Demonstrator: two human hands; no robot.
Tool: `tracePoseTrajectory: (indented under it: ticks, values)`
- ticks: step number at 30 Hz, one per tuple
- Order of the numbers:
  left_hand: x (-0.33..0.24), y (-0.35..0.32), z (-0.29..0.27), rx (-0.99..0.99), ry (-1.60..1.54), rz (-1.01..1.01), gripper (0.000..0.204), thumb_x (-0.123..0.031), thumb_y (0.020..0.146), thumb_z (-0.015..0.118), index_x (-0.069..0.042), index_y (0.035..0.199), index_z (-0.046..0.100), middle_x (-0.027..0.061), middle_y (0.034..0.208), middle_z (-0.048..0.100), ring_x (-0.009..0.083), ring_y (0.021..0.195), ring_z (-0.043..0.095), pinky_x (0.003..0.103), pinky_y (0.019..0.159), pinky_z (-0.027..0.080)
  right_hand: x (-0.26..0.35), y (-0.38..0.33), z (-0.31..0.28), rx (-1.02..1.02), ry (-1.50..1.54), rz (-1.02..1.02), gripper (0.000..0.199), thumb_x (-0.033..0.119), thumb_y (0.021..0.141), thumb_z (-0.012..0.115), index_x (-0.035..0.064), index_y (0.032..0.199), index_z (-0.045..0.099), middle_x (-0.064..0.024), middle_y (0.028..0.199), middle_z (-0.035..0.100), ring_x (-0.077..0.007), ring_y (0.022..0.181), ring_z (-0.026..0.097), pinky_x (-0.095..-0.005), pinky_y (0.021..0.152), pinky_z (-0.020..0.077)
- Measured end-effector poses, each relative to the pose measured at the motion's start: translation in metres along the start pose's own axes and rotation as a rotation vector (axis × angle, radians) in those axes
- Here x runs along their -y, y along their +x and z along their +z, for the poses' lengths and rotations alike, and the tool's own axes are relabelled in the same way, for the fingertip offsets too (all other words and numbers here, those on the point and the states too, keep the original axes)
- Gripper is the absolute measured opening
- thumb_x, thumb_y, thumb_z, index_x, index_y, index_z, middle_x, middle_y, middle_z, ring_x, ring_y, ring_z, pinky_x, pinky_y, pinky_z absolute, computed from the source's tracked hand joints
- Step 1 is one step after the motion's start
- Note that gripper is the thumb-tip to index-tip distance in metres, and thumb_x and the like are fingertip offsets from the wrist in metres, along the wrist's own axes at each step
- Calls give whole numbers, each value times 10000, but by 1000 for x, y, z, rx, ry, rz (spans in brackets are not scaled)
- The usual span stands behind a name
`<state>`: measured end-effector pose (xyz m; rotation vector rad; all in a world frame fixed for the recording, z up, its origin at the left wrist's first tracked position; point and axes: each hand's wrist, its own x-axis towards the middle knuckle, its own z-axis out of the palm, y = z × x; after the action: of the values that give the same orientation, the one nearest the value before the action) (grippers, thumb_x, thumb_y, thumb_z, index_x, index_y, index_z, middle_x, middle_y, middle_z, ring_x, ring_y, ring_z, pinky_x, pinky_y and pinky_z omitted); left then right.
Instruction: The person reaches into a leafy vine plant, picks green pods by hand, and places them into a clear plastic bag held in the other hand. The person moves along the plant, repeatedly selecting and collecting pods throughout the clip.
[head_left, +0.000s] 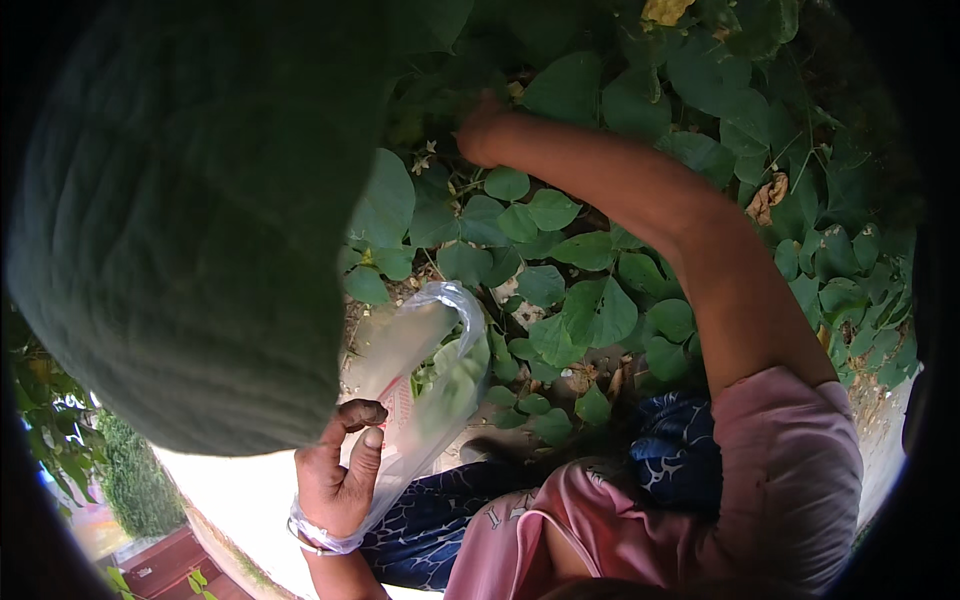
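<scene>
So the left hand (pixel 345 475) is half-curled, thumb and finger slightly apart, clear bag (pixel 452 395) looped round that wrist. Right hand (pixel 484 135) is up in the green leaves (pixel 585 320), fingers hidden, can't tell its grip.

Remotely I'm viewing a garden, outdoors | leafy plants (pixel 598 315) spreading | dry leaf (pixel 768 198) showing | bush (pixel 140 478) growing beyond

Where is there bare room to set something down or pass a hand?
Barest is the glaring pale surface between the large dark-green shape and the left hand; whether it's level, I cannot tell. Littered ground shows narrowly between the leaves and patterned blue trousers. It's crowded around the right hand, among those leaves.
</scene>
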<state>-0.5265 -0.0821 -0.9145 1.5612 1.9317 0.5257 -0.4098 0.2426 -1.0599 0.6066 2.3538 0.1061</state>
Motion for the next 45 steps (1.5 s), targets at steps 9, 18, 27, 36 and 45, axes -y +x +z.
tracePoseTrajectory:
  ticks: [9, 18, 27, 36, 45]
  values:
    - [-26, 3, 20, 40, 50, -39, 201, -138, 816, 610, 7, 955, 602, 154, 901, 636, 304, 809, 610, 360, 781, 462, -102, 84, 93, -731, 1395, 0, 370, 259, 843, 515, 85, 1170, 532, -84, 1146, 564, -227, 1109, 507, -357, 931, 393]
    - [-52, 23, 33, 84, 129, -82, 227, -174, 856, 579, 34, 944, 562, 157, 866, 641, 277, 800, 617, 350, 775, 457, -90, 136, 66, -872, 1646, 24, 363, 245, 852, 517, 74, 1172, 527, -84, 1144, 559, -216, 1115, 501, -353, 939, 388]
    - [-58, 29, 37, 130, 149, -185, 214, -140, 862, 569, 35, 986, 555, 160, 902, 635, 270, 816, 611, 354, 786, 451, -88, 157, 57, -917, 1781, -41, 357, 231, 860, 518, 63, 1174, 522, -85, 1142, 555, -205, 1121, 495, -349, 947, 383]
    - [-67, 43, 41, 148, 186, -124, 217, -144, 850, 572, 20, 992, 560, 154, 909, 637, 300, 831, 611, 387, 828, 437, -95, 135, 64, -807, 1869, -218, 350, 217, 868, 519, 52, 1177, 517, -85, 1141, 551, -194, 1128, 489, -345, 955, 378]
    - [-66, 32, 38, 193, 250, -98, 238, -176, 854, 584, 4, 1009, 567, 141, 986, 633, 298, 905, 603, 400, 887, 415, -98, 95, 61, -769, 2013, -343, 343, 203, 877, 520, 41, 1179, 512, -85, 1139, 546, -183, 1134, 483, -341, 963, 373]
